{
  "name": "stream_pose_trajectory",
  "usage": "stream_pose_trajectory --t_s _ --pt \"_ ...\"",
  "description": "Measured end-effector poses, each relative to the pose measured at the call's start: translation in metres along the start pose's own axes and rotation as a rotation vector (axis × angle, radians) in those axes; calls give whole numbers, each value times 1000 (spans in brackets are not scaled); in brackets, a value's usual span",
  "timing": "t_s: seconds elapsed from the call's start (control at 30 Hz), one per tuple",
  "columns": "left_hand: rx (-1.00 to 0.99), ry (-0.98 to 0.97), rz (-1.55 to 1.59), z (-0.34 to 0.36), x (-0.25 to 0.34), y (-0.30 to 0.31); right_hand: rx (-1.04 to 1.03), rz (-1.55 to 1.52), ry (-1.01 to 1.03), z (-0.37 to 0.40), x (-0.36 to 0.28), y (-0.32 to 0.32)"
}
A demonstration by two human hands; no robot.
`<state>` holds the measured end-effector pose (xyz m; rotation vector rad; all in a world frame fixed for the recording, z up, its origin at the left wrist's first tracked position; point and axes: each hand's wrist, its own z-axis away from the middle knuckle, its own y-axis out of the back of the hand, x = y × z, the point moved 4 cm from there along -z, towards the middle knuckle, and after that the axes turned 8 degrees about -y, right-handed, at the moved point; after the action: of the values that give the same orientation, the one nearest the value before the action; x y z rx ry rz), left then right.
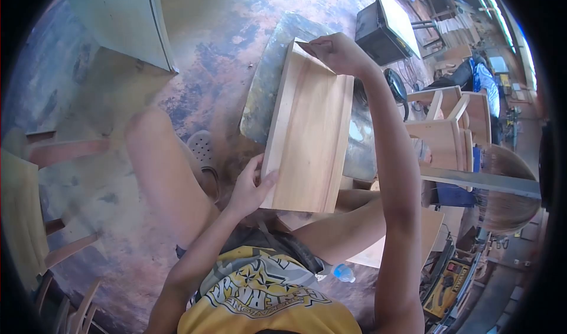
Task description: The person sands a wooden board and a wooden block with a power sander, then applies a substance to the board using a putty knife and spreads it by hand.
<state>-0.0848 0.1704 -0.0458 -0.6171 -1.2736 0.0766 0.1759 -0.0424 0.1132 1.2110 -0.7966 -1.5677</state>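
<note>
A long wooden piece [310, 139] with a raised side edge lies tilted over a worn, paint-stained board [260, 107] in front of my knees. My left hand [254, 189] grips its lower left edge, thumb on the near face and fingers behind. At the far end, my right hand [336, 53] is closed at the top edge of the piece, with the fingers bent; whatever is pinched between them, if anything, is too small to make out.
A black box [381, 33] with a pale panel stands at the upper right. Wooden furniture frames [449, 121] and a person [508, 189] are on the right. A water bottle [344, 273] lies near my right leg. Wooden legs [71, 151] show at left.
</note>
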Motion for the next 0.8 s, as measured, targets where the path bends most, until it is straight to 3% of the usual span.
stream_pose_trajectory --t_s 0.1,0.3,0.4,0.5,0.8 --pt "-19 58 3 2 4 -2 -34 73 99 -13 4 -2" --pt "15 14 18 2 -5 -3 -53 245 79 -17 -7 -6" --pt "33 8 33 4 -7 -4 -77 158 148 -14 -2 -20" --pt "38 22 62 5 -4 -6 -113 289 56 -5 -19 -21" --pt "33 -40 -12 2 -5 -6 -168 237 -37 14 -28 -29"
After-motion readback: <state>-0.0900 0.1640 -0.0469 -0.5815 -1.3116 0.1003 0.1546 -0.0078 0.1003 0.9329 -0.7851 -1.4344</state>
